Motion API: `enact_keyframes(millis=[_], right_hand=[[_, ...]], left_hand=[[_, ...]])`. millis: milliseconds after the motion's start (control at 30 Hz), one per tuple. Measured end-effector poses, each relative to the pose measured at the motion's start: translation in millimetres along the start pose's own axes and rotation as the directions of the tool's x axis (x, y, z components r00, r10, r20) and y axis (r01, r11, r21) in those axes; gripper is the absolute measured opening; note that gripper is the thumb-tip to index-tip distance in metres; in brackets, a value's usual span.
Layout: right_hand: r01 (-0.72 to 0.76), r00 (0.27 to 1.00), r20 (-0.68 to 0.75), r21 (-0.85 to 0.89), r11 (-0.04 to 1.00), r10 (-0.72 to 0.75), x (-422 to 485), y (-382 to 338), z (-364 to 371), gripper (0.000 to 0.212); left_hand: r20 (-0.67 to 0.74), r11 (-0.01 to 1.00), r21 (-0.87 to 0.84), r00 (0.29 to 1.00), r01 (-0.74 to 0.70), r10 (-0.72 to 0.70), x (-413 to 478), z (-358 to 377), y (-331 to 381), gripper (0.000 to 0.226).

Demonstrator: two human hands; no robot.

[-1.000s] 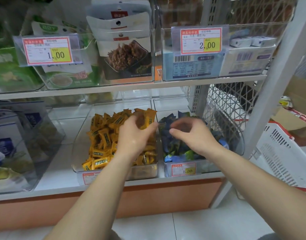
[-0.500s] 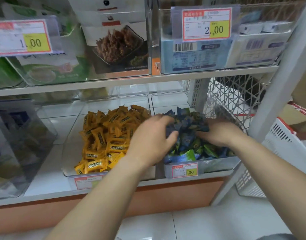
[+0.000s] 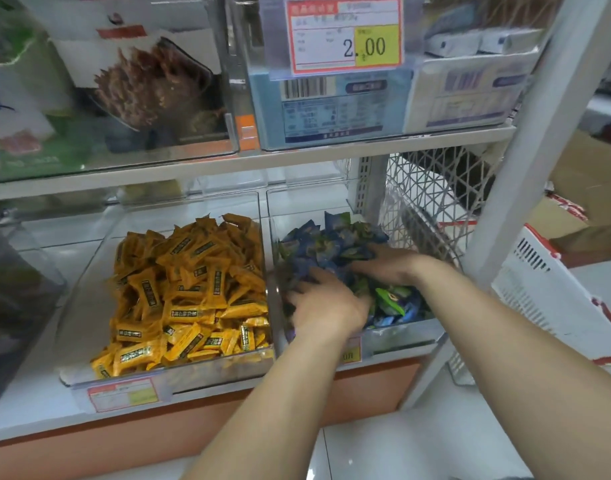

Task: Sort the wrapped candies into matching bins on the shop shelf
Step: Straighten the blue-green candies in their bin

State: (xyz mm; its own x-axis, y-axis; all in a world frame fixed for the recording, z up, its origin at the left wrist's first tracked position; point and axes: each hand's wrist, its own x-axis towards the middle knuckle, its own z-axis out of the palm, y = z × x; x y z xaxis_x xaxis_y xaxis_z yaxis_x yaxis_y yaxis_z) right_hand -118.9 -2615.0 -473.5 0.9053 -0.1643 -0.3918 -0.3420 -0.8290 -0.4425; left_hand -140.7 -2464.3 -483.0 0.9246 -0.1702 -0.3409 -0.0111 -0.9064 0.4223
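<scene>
Two clear bins stand side by side on the lower shelf. The left bin (image 3: 179, 374) is heaped with yellow wrapped candies (image 3: 193, 289). The right bin (image 3: 404, 336) holds blue and green wrapped candies (image 3: 331, 242). Both my hands are inside the right bin. My left hand (image 3: 326, 304) lies on the near left part of the blue pile, fingers spread and pressing among the wrappers. My right hand (image 3: 388, 266) reaches in from the right, and its fingertips are buried in the pile, so any hold is hidden.
The upper shelf (image 3: 297, 161) hangs low over the bins, carrying clear boxes of packaged snacks and a 2.00 price tag (image 3: 343, 34). A white shelf post (image 3: 525, 150) rises right of the blue bin. Beyond it a white basket (image 3: 553, 296) sits on the floor.
My left hand has left the yellow pile and crossed right into the blue bin. My right hand has pushed deeper into the blue candies. The view has moved closer and to the right.
</scene>
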Motion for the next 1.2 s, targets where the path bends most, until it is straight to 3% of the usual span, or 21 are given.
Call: enact_keyframes(millis=[167,367,433,500,567,633,700,800,933,1033,1133,1200], right_hand=[[-0.006,0.998,-0.057,0.089,0.996,0.011,8.8,6.0,4.7,0.068],[-0.016,1.0,0.009,0.545,0.838,0.013,9.1,13.9,5.6,0.053],[-0.006,0.998,-0.04,0.666,0.746,0.044,8.1,14.5,5.0,0.042],[0.036,0.993,-0.097,0.798,0.602,0.069,9.2,14.3,1.8,0.037],[0.075,0.986,-0.138,0.867,0.492,0.093,7.8,10.4,-3.4,0.035],[0.098,0.982,-0.161,0.881,0.463,0.097,7.1,5.5,-8.1,0.038],[0.094,0.987,-0.138,0.916,0.39,0.087,3.3,0.0,-10.0,0.037],[0.089,0.985,-0.135,0.932,0.352,0.108,-5.5,-3.4,-14.2,0.039],[0.151,0.97,-0.237,0.746,0.648,0.046,-25.2,-1.9,-26.2,0.054],[0.303,0.904,-0.422,0.52,0.798,-0.068,-45.8,1.3,-21.9,0.042],[0.403,0.832,-0.5,0.245,0.882,-0.242,-63.8,-2.3,-4.5,0.029],[0.46,0.838,-0.358,0.057,0.886,-0.412,-69.4,-6.9,10.0,0.041]], left_hand=[[0.049,0.994,-0.097,0.998,0.054,-0.049,21.0,2.6,3.3,0.106],[-0.035,0.879,-0.476,0.998,0.031,-0.054,34.0,4.9,6.5,0.095],[-0.041,0.716,-0.698,0.997,0.014,-0.06,33.2,4.9,10.1,0.089],[0.031,0.459,-0.886,0.997,0.062,-0.076,31.6,1.0,15.6,0.092],[0.118,0.23,-0.964,0.99,0.132,-0.074,32.3,-3.1,18.7,0.083],[0.19,0.11,-0.975,0.981,0.193,-0.036,31.5,-7.6,20.4,0.069],[0.213,0.062,-0.975,0.977,0.211,0.022,29.1,-11.5,21.9,0.055],[0.213,0.079,-0.975,0.971,0.206,0.106,24.1,-18.4,22.8,0.061],[0.071,0.34,-0.939,0.996,0.047,0.056,13.6,-35.0,20.2,0.047],[-0.016,0.468,-0.882,0.997,-0.052,0.08,-0.4,-53.0,18.4,0.038],[-0.256,0.647,-0.688,0.944,-0.329,0.208,-10.1,-69.4,8.1,0.014],[-0.398,0.722,-0.494,0.864,-0.485,0.309,-19.9,-80.1,-11.7,0.013]])
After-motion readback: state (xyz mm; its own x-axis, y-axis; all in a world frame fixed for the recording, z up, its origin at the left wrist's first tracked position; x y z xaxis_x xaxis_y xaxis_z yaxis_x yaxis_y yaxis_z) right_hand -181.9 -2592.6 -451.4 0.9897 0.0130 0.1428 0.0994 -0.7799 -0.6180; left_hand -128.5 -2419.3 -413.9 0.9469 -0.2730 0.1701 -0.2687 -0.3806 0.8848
